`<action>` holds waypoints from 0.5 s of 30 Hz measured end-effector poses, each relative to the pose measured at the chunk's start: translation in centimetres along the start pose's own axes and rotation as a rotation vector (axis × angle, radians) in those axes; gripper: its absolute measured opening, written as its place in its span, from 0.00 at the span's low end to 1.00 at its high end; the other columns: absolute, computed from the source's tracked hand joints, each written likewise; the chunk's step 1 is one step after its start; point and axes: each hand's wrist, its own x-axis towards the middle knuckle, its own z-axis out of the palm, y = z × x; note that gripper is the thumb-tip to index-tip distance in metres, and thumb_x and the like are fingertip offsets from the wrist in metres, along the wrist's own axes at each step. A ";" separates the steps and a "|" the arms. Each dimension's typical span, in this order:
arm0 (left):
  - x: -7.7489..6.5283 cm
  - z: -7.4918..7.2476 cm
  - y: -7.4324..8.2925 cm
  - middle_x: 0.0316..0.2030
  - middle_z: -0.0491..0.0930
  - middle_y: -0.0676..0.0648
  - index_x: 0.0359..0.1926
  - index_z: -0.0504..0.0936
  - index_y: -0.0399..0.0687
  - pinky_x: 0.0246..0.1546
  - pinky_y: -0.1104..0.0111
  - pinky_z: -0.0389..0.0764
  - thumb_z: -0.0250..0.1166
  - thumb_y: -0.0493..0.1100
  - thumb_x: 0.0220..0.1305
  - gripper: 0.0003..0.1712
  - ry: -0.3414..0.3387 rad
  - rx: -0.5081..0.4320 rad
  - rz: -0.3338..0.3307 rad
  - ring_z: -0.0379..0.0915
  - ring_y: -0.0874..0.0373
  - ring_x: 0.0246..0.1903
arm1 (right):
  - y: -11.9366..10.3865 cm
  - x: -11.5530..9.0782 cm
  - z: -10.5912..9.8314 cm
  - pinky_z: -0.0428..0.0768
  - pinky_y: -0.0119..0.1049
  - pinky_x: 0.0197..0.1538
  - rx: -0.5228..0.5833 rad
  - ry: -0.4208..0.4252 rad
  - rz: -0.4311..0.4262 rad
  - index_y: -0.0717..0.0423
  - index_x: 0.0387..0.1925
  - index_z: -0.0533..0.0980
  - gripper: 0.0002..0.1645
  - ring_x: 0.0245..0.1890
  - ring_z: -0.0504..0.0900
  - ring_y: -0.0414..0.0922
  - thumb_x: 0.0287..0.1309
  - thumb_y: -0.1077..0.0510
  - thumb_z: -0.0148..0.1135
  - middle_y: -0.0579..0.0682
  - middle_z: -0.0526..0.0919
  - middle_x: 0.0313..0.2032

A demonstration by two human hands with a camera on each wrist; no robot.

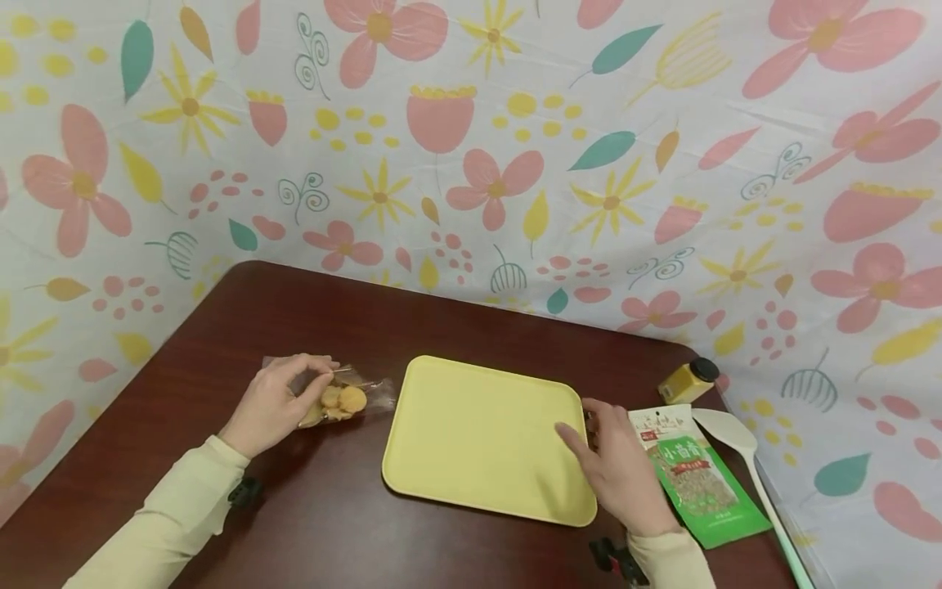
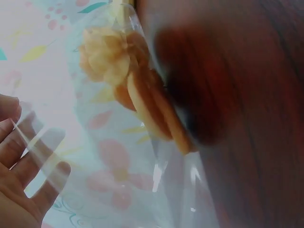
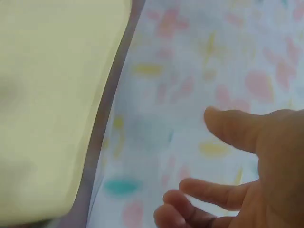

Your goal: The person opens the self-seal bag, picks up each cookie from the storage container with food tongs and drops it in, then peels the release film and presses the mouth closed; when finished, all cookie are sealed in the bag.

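Note:
My left hand (image 1: 275, 401) pinches the edge of a clear plastic bag (image 1: 379, 394) left of the yellow tray. Inside the bag are several round golden pieces (image 1: 344, 401); in the left wrist view, one clump (image 2: 107, 57) looks ruffled and flower-like, with flat tan pieces below it. Thumb and fingertips of that hand meet at the film there. The rectangular yellow tray (image 1: 489, 433) lies flat on the table. By its right edge is my right hand (image 1: 618, 458), thumb and fingers spread apart and holding nothing, as the right wrist view also shows.
Right of the tray lie a green-and-white packet (image 1: 702, 478) with a see-through window, a yellow jar (image 1: 686, 381) with a black lid, and a white-headed spatula (image 1: 736, 433). The dark wooden table (image 1: 316, 523) meets a floral cloth (image 1: 471, 164) at the back.

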 end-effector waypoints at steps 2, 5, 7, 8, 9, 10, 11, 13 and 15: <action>0.0 -0.2 0.2 0.43 0.85 0.46 0.36 0.83 0.46 0.40 0.50 0.75 0.68 0.31 0.59 0.07 0.000 -0.001 -0.017 0.78 0.46 0.41 | -1.9 0.8 0.6 0.73 0.39 0.35 0.047 -0.032 -0.047 0.58 0.60 0.70 0.33 0.36 0.72 0.47 0.65 0.38 0.57 0.52 0.73 0.39; -0.1 -0.4 0.4 0.42 0.84 0.48 0.36 0.83 0.47 0.37 0.49 0.77 0.67 0.32 0.60 0.06 0.007 0.016 -0.036 0.76 0.44 0.44 | -4.5 1.8 1.7 0.75 0.38 0.36 0.110 -0.070 -0.123 0.52 0.60 0.71 0.31 0.38 0.74 0.47 0.64 0.39 0.59 0.49 0.74 0.40; -0.2 -0.5 0.5 0.40 0.84 0.50 0.36 0.83 0.48 0.34 0.51 0.78 0.67 0.33 0.60 0.06 0.012 0.019 -0.037 0.76 0.46 0.44 | -6.1 2.4 2.5 0.76 0.38 0.37 0.146 -0.088 -0.177 0.50 0.58 0.72 0.29 0.37 0.74 0.45 0.64 0.39 0.59 0.46 0.74 0.38; -0.2 -0.6 0.6 0.39 0.84 0.51 0.36 0.83 0.48 0.33 0.52 0.78 0.67 0.33 0.61 0.06 0.014 0.021 -0.035 0.76 0.46 0.44 | -6.7 2.7 2.9 0.76 0.38 0.38 0.164 -0.098 -0.201 0.50 0.58 0.72 0.28 0.37 0.74 0.44 0.64 0.38 0.59 0.44 0.74 0.37; -0.2 -0.7 0.6 0.38 0.84 0.52 0.36 0.83 0.48 0.33 0.52 0.78 0.67 0.33 0.60 0.06 0.018 0.020 -0.030 0.76 0.47 0.44 | -7.4 3.0 3.3 0.76 0.37 0.38 0.178 -0.110 -0.224 0.49 0.57 0.73 0.27 0.36 0.74 0.42 0.64 0.38 0.58 0.43 0.74 0.37; -0.2 -0.7 0.7 0.37 0.84 0.53 0.37 0.83 0.47 0.34 0.52 0.77 0.67 0.32 0.60 0.06 0.021 0.017 -0.026 0.76 0.47 0.43 | -8.0 3.4 3.7 0.76 0.37 0.38 0.197 -0.127 -0.240 0.49 0.56 0.74 0.27 0.35 0.74 0.41 0.64 0.37 0.58 0.42 0.75 0.36; -0.1 -0.8 0.7 0.36 0.84 0.53 0.37 0.83 0.47 0.36 0.52 0.76 0.67 0.32 0.60 0.06 0.025 0.013 -0.024 0.76 0.48 0.42 | -8.5 3.8 4.1 0.76 0.37 0.38 0.218 -0.148 -0.253 0.49 0.55 0.74 0.27 0.34 0.74 0.41 0.64 0.37 0.57 0.41 0.75 0.35; 0.0 -1.0 0.9 0.35 0.84 0.54 0.37 0.83 0.46 0.38 0.52 0.73 0.68 0.31 0.59 0.07 0.035 0.002 -0.021 0.76 0.49 0.39 | -9.5 4.6 4.9 0.76 0.36 0.37 0.264 -0.201 -0.260 0.49 0.55 0.74 0.27 0.33 0.74 0.40 0.65 0.36 0.56 0.40 0.76 0.35; 0.0 -1.1 1.0 0.34 0.84 0.54 0.37 0.83 0.47 0.38 0.53 0.72 0.68 0.31 0.59 0.08 0.046 -0.003 -0.019 0.76 0.50 0.38 | -10.3 5.4 5.7 0.77 0.36 0.37 0.310 -0.256 -0.252 0.50 0.55 0.74 0.28 0.32 0.75 0.41 0.65 0.35 0.55 0.41 0.77 0.35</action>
